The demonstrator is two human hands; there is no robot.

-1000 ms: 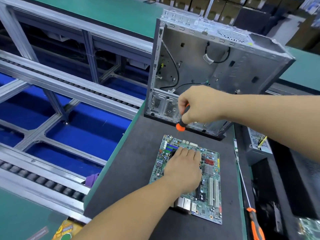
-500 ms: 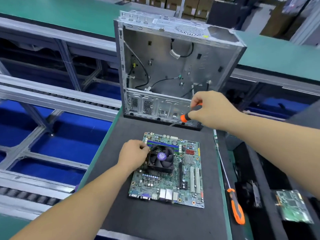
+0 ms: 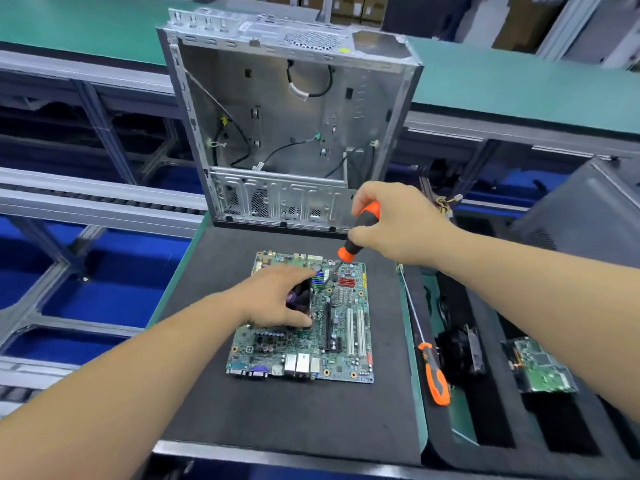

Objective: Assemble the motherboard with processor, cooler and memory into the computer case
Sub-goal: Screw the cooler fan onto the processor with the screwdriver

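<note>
Lying flat on a dark foam mat (image 3: 214, 393), the motherboard (image 3: 343, 348) serves as the landmark for this station. Beyond its far edge stands the open computer case (image 3: 304, 109), its metal interior facing the viewer with loose black cables (image 3: 308, 84) hanging inside; the case base meets the far end of the mat. To the left of the motherboard runs a roller conveyor frame (image 3: 86, 209) over blue flooring. To its right, past the mat's green border, a black tray (image 3: 485, 420) holds a dark fan-like part (image 3: 460, 355) and a second small circuit board (image 3: 540, 368). A spare screwdriver (image 3: 434, 375) with an orange and black handle and a long thin shaft lies between the motherboard and that tray.

On the motherboard's upper left portion sits the cooler (image 3: 301, 296), mostly covered by the left hand (image 3: 277, 299), whose thumb and fingers curl around it and grip its sides. Above the board's far right corner, the right hand (image 3: 398, 223) is clamped around the handle of an orange and black screwdriver (image 3: 360, 233), its shaft slanting down toward the board beside the cooler; whether the tip touches a screw cannot be told. Blue memory slots (image 3: 318, 279) show just beyond the cooler.
</note>
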